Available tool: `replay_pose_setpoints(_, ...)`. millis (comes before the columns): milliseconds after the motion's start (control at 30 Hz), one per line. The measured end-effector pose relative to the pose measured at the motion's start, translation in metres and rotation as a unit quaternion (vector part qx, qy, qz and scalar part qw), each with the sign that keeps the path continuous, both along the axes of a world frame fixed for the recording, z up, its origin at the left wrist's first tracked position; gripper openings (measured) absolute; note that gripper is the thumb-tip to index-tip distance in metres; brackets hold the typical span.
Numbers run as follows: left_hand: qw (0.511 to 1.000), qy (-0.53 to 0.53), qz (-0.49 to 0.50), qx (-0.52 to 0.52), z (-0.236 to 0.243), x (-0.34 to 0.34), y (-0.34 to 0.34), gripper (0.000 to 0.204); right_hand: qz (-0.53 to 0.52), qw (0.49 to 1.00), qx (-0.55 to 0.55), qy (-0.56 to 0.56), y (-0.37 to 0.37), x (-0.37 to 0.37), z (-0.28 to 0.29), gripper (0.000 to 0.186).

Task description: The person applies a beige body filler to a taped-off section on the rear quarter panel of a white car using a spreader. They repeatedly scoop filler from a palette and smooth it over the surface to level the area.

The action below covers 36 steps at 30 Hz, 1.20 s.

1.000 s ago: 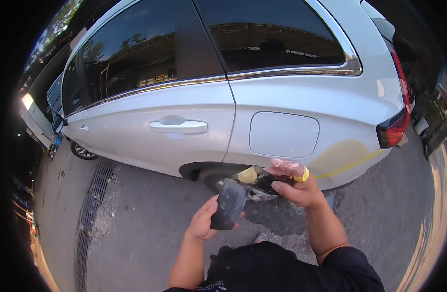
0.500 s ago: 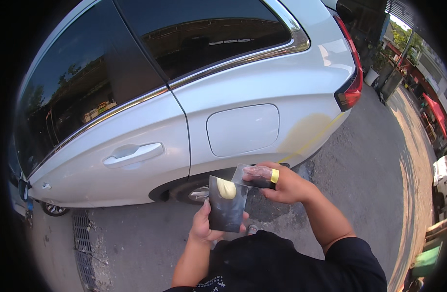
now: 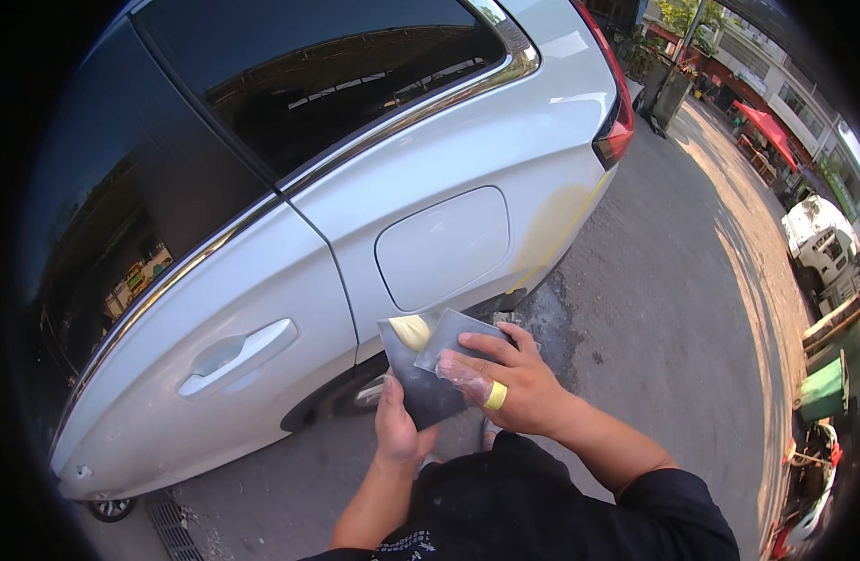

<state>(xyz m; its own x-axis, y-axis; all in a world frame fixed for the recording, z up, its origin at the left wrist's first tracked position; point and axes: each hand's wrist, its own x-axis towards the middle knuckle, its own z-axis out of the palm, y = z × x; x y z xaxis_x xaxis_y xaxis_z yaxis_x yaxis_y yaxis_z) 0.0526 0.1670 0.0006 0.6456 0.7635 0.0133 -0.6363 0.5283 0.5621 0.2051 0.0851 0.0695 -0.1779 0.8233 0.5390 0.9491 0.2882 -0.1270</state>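
Observation:
My left hand [image 3: 399, 428] grips a dark grey flat plate [image 3: 419, 393], thumb along its left edge. At the plate's far edge sits a lump of pale yellow putty [image 3: 409, 331]. My right hand [image 3: 530, 391] holds a flat grey putty spreader [image 3: 451, 333], fingers spread over its face. One finger is wrapped in clear film with a yellow tape band [image 3: 495, 395]. The spreader overlaps the plate and its edge lies against the putty; part of the lump may be hidden under it. Both hands are close to the white car's side, above the rear wheel.
The white car [image 3: 430, 187] fills the left and middle, with a fuel flap [image 3: 444, 248] and a door handle [image 3: 238, 357]. A yellowish patch [image 3: 553, 224] marks the rear panel near the tail light [image 3: 619, 131]. A drain grate [image 3: 174, 525] lies lower left; a white truck [image 3: 820, 234] stands far right.
The spreader has turned and slid lower over the plate, and its broad face now shows with my fingers across it. Less putty is visible. My view has shifted, so the car appears tilted differently.

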Motion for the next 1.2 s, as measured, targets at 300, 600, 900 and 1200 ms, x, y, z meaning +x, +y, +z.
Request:
replay_pose_setpoints(300,0.972,0.055,-0.019,0.227,0.017,0.018,0.025,0.069,-0.074,0.944,-0.067,0.315,-0.041,0.054,-0.029,0.051)
replay_pose_setpoints(600,0.977,0.025,-0.212,-0.012,-0.008,0.061,0.032,0.073,-0.145,0.782,-0.024,0.606,-0.050,0.166,-0.082,0.055)
replay_pose_setpoints(900,0.983,0.073,-0.162,-0.053,0.000,0.114,0.018,0.065,-0.127,0.751,0.034,0.647,-0.020,0.243,-0.107,0.052)
replay_pose_setpoints(1200,0.982,0.097,-0.155,-0.044,-0.001,0.128,0.026,0.068,-0.235,0.863,0.037,0.445,-0.004,0.260,-0.089,0.053)
